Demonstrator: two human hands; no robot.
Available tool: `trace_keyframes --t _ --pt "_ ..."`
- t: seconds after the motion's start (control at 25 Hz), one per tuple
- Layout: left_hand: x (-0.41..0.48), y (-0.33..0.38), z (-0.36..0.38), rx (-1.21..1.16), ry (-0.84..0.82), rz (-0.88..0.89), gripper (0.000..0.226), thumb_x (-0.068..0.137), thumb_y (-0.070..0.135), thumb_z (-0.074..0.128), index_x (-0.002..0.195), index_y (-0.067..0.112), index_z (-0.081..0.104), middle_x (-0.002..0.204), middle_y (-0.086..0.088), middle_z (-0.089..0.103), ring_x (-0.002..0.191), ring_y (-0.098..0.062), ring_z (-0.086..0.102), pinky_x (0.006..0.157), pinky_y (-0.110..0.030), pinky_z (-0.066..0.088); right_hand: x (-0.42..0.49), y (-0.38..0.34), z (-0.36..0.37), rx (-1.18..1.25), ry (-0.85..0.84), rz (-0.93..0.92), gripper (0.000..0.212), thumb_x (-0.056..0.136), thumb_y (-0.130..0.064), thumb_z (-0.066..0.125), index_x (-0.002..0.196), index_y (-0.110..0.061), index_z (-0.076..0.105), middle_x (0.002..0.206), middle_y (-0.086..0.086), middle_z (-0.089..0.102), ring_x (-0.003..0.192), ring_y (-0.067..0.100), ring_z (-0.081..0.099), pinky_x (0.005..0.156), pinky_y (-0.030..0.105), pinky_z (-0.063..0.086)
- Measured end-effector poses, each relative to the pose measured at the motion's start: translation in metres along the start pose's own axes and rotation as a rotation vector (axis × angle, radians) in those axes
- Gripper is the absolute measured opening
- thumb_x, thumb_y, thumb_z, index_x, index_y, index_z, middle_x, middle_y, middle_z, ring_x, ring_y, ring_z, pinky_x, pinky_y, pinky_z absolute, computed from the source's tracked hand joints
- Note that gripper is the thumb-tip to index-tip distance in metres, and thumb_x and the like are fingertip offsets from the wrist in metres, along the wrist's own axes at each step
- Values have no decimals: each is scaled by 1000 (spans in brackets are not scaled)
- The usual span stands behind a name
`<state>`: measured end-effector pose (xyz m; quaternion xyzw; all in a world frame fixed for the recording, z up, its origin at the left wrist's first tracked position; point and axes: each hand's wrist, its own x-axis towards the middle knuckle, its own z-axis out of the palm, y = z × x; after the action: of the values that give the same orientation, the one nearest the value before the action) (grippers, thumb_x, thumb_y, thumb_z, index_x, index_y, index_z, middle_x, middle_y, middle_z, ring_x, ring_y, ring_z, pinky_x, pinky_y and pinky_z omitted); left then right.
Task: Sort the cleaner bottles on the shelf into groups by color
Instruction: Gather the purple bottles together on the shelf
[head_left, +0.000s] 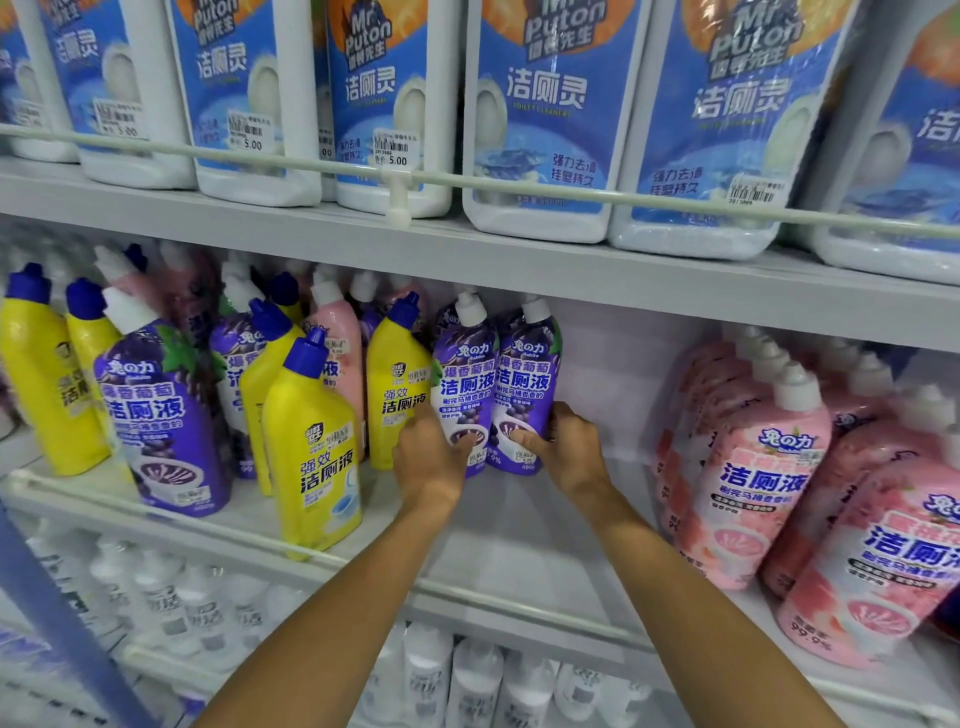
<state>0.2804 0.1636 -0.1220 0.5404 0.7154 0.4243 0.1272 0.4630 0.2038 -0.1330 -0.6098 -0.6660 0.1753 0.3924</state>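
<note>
— Two bottles stand touching on the middle shelf (519, 525): the left purple bottle (464, 387) and the right purple bottle (525, 387). Glossy plastic, bulging bodies, bent necks, white caps (470, 307).
— Hands?
— I see the left hand (431, 460) gripping the left one and the right hand (571, 452) the right one, fingers (523, 439) curled round the lower labels.
— Neighbours?
— One yellow bottle (397, 387) just left; pink bottles (753, 467) well apart, right.

A white metal store shelf (519, 525) carries a jumble of yellow plastic cleaner bottles with blue caps (311, 457) and purple-labelled bottles with white caps (166, 431) at left, a pair of purple bottles (465, 384) standing side by side at centre, and pink bottles with white caps (753, 478) grouped at right.
</note>
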Motion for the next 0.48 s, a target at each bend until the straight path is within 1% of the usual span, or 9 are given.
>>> trace_keyframes --t 0.08,0.16,0.28,0.36,0.48 --pt "2 2 3 -3 2 5 53 81 35 82 116 4 56 117 -17 69 110 -38 64 83 -42 48 3 2 -3 -3 -16 11 58 79 -46 82 117 -9 61 119 5 72 92 18 71 77 24 54" --pt "4 1 4 -8 1 20 50 81 33 82 113 4 57 115 -17 69 109 -38 64 82 -41 48 5 4 -4 -3 -26 16 57 80 -44 82 118 -8 60 120 5 72 92 18 71 77 25 55" --pt "11 -3 5 -50 -26 66 46 80 30 83 110 4 59 113 -16 70 105 -38 65 78 -39 47 7 9 -5 -3 -20 -3 57 79 -47 82 116 -9 60 118 6 73 96 23 73 85 39 60" --pt "13 -6 4 -84 -39 61 44 79 30 84 106 5 60 108 -14 72 100 -36 67 74 -36 46 7 12 -4 5 -22 0 57 79 -47 82 116 -10 60 118 5 73 96 23 73 86 41 60" --pt "13 -12 3 -104 -58 28 41 77 34 85 100 7 64 95 -10 73 90 -32 69 69 -32 45 6 13 -3 14 -14 10 58 78 -50 81 117 -11 60 118 4 73 96 22 73 86 42 60"
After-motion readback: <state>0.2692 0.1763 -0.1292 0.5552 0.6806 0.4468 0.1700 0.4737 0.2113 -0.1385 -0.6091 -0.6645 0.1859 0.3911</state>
